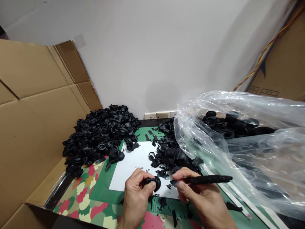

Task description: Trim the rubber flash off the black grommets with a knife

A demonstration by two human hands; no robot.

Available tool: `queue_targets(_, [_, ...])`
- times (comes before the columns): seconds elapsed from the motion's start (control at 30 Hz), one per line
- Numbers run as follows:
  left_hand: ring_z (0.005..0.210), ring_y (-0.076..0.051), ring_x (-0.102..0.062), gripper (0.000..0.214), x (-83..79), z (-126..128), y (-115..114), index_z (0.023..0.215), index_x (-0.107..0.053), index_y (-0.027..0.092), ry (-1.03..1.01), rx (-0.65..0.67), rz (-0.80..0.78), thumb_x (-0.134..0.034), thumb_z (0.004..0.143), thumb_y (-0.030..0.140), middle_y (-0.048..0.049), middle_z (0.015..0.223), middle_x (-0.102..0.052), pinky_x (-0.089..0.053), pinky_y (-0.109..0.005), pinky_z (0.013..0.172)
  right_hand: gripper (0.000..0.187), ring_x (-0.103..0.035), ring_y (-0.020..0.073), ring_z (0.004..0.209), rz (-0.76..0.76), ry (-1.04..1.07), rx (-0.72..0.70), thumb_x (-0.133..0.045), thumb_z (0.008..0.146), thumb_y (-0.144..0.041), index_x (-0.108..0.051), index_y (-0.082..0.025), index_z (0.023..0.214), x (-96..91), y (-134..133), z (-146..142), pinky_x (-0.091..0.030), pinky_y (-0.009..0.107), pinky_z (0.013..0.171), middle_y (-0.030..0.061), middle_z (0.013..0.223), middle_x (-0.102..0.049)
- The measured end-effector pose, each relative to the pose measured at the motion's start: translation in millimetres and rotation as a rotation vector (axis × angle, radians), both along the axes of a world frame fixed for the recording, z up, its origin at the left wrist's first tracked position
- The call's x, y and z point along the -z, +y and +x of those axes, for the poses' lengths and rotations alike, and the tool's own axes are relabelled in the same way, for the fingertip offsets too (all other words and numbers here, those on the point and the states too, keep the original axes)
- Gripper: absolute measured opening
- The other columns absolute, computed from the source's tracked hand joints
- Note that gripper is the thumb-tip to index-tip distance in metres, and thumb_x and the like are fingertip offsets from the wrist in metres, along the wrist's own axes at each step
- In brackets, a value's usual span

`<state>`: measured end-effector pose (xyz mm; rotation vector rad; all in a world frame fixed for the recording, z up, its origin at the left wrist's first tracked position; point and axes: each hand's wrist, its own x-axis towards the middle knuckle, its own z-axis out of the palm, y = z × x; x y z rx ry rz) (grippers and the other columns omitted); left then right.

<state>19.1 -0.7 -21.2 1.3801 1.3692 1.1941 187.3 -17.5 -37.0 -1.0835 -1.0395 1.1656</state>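
My left hand (136, 194) is closed around a small black rubber part (154, 183), pinched between thumb and fingers over a white sheet (133, 165). My right hand (202, 198) grips a black-handled tool (205, 180) that lies across its fingers, with the tip pointing left toward the rubber part. Black rubber scraps (170, 156) lie just beyond both hands.
A large heap of black rubber parts (100, 136) sits at the back left against a cardboard box wall (30, 121). A clear plastic bag (238, 149) holding more black parts fills the right side. A green mat (102, 187) and patterned cloth (83, 197) cover the table.
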Motion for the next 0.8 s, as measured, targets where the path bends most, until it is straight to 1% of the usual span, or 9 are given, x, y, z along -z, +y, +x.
queue_targets(0.07, [0.049,-0.011,-0.05,0.005,0.0,0.5,-0.7,0.063,-0.069,0.017,-0.002,0.002,-0.002,-0.064,0.064,0.015,0.0026,0.064,-0.052,-0.039,-0.022,0.045,0.024,-0.053,0.0146,0.057,0.042,0.01,0.003,-0.07,0.071,-0.044,-0.07,-0.02,0.075,-0.5,0.5,-4.8,-0.042,0.024,0.046,0.0042,0.082,-0.061])
queue_targets(0.13, [0.05,-0.012,-0.05,0.005,-0.2,0.7,-1.9,0.064,-0.069,0.018,0.008,0.008,-0.003,-0.064,0.065,0.015,0.0026,0.064,-0.052,-0.039,-0.022,0.047,0.023,-0.057,0.017,0.062,0.046,0.037,-0.01,-0.07,0.07,-0.043,-0.071,-0.02,0.074,-0.9,1.9,-9.1,-0.046,0.025,0.049,0.0059,0.088,-0.062])
queue_targets(0.2, [0.052,-0.012,-0.05,0.006,-0.6,0.6,-3.1,0.065,-0.069,0.018,0.028,0.015,-0.001,-0.064,0.066,0.015,0.0025,0.064,-0.053,-0.039,-0.022,0.048,0.022,-0.059,0.018,0.062,0.042,0.051,-0.017,-0.07,0.071,-0.042,-0.071,-0.02,0.075,-1.1,3.8,-12.4,-0.048,0.027,0.052,0.0056,0.085,-0.063])
queue_targets(0.37, [0.059,-0.015,-0.053,0.008,-1.9,-0.5,-5.1,0.065,-0.069,0.019,0.108,0.021,0.055,-0.064,0.066,0.013,0.0007,0.066,-0.056,-0.04,-0.023,0.053,0.016,-0.06,0.0167,0.053,0.084,0.019,-0.018,-0.069,0.072,-0.037,-0.07,-0.02,0.072,-1.8,6.8,-16.8,-0.049,0.029,0.054,0.0024,0.072,-0.064])
queue_targets(0.6, [0.061,-0.016,-0.055,0.01,-1.0,-0.2,-5.8,0.067,-0.069,0.02,0.168,0.03,0.092,-0.063,0.067,0.012,-0.0001,0.068,-0.058,-0.041,-0.024,0.055,0.011,-0.062,0.0176,0.055,0.069,-0.003,-0.009,-0.069,0.073,-0.032,-0.069,-0.02,0.071,-3.7,6.2,-19.3,-0.05,0.028,0.055,0.0019,0.069,-0.065])
queue_targets(0.8, [0.061,-0.016,-0.055,0.011,-1.0,0.0,-5.1,0.067,-0.069,0.02,0.184,0.034,0.114,-0.063,0.068,0.012,0.0,0.067,-0.059,-0.041,-0.024,0.055,0.014,-0.062,0.0183,0.053,0.103,-0.029,-0.012,-0.068,0.073,-0.033,-0.069,-0.02,0.071,-2.0,8.1,-19.3,-0.05,0.028,0.054,0.0023,0.066,-0.065])
